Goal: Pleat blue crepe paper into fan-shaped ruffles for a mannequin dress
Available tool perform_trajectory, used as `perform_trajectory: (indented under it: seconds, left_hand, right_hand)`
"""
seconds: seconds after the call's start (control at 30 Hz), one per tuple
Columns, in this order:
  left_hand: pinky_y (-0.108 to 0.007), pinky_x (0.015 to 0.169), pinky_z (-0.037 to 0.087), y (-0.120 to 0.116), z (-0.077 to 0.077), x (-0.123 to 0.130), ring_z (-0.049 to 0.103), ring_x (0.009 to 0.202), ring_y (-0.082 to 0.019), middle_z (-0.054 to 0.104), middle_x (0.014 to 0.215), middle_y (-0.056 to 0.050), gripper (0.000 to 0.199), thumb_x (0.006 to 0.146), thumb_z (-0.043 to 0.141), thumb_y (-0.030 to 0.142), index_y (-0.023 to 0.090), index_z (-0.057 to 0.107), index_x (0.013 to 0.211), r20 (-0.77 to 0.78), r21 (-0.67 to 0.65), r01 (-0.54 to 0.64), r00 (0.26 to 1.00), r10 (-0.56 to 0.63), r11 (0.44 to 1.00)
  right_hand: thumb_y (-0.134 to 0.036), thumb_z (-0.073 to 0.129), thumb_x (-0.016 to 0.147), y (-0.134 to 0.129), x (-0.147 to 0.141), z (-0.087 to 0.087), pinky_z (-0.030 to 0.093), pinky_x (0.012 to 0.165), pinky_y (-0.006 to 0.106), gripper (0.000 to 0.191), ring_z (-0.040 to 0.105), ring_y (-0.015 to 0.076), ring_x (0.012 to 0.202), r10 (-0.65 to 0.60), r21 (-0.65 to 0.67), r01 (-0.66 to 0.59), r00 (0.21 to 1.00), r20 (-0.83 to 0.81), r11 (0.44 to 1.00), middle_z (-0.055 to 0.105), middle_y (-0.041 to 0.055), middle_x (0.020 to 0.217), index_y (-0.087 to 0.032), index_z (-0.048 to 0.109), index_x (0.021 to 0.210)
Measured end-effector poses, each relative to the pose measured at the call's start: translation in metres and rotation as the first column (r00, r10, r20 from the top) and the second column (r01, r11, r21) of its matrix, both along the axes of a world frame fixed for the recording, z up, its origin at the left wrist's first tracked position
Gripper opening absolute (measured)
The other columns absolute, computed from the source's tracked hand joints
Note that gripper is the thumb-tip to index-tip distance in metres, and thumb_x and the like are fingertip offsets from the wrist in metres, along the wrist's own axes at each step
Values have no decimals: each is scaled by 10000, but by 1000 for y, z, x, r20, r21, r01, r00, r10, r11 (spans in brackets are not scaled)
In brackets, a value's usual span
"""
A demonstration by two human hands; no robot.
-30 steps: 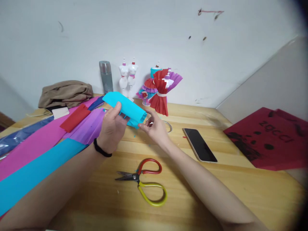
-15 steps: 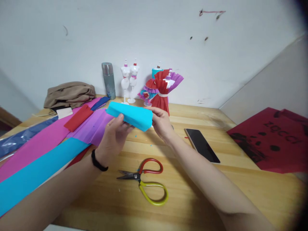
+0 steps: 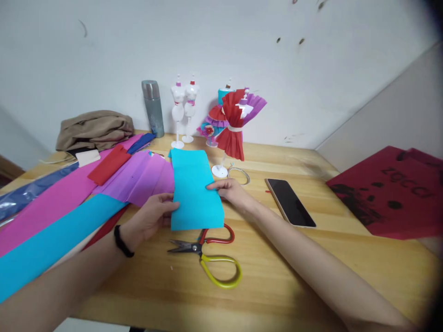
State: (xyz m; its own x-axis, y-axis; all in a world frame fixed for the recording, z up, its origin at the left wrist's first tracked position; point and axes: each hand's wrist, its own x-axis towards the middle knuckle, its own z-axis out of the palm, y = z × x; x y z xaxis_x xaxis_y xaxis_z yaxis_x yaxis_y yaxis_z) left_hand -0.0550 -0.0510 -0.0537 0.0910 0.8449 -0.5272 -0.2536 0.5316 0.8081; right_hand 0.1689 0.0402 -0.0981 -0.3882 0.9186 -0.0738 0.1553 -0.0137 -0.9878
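A bright blue paper piece (image 3: 195, 193) is held spread out above the wooden table, its upper end near the small stands. My left hand (image 3: 154, 214) pinches its left edge, thumb on top and fingers partly hidden beneath. On the right edge, my right hand (image 3: 231, 191) grips the paper between thumb and fingers. Just below the paper lie scissors (image 3: 195, 249) with a red and a yellow handle, blades slightly apart, pointing left. The paper's near edge overlaps part of the red handle in view.
Purple crepe paper (image 3: 138, 180), a long blue strip (image 3: 65, 230) and a brown cloth (image 3: 95, 130) lie left. A flask (image 3: 152, 110), white mannequins (image 3: 177, 108) and a red paper dress (image 3: 233, 138) stand behind. A phone (image 3: 290, 203) and red bag (image 3: 391, 193) are right.
The blue paper has turned from a slanted, folded-looking shape to a flatter, upright rectangle and come lower. Both hands have moved down with it, the left also slightly outward.
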Motion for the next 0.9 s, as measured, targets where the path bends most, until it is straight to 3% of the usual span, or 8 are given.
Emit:
perform_trajectory:
  seconds: [0.17,0.23,0.3,0.37,0.43,0.5,0.7,0.9]
  left_hand:
    - [-291,561,569,7,-5,3,670,622,-177,729,824,-72,387,610,791,162,120,676,978,-43,41,7,999,-5,999]
    - [-290,572,567,10,-9,2,669,623,-176,723,803,-66,386,595,799,167,116,674,956,-54,52,-13,998,16,999]
    - [-295,582,563,11,-12,2,669,627,-182,713,770,-55,378,582,807,174,120,670,929,-45,61,-16,999,19,998]
    - [-301,592,557,12,-14,2,670,631,-188,701,734,-47,349,574,812,186,124,666,885,-20,80,-5,1000,7,997]
    - [-297,600,550,13,-16,2,668,634,-186,694,721,-47,308,583,807,195,123,662,845,0,111,5,1000,-6,994]
    - [-286,594,544,14,-16,2,664,627,-177,691,714,-45,283,597,799,193,123,660,832,-2,126,1,1000,-1,992]
    - [-280,589,531,15,-18,-2,656,608,-166,697,718,-46,286,606,793,173,122,669,858,-4,134,2,1000,-2,991]
    - [-292,627,533,13,-19,-4,651,626,-163,715,788,-64,306,602,792,178,119,679,880,-3,154,-2,1000,3,988]
  right_hand:
    - [-83,547,644,-17,11,16,435,588,267,403,534,124,601,-97,194,69,985,141,979,679,24,784,-173,699,1006]
    - [-93,584,677,-34,15,30,411,616,265,217,522,134,661,-144,304,90,976,162,948,660,32,814,-181,690,845]
    - [-176,572,790,-57,16,43,384,594,258,125,514,131,624,59,445,-215,939,339,869,601,12,672,-178,632,681]
    - [-230,601,816,-79,14,53,387,619,259,103,550,142,680,314,396,-566,780,542,723,631,21,731,-181,645,736]
    - [-256,669,755,-97,12,58,361,588,270,114,563,169,709,278,323,-691,608,744,647,648,52,832,-172,650,831]
    - [-207,626,762,-108,13,59,337,567,278,125,571,179,712,239,262,-731,504,830,631,650,72,891,-163,629,879]
    - [-127,568,722,-119,37,60,257,517,275,183,581,174,632,239,123,-664,427,872,738,646,37,782,-191,569,893]
    - [-130,496,783,-106,62,58,242,493,269,88,542,150,514,53,82,-359,350,935,930,604,17,621,-192,555,803]
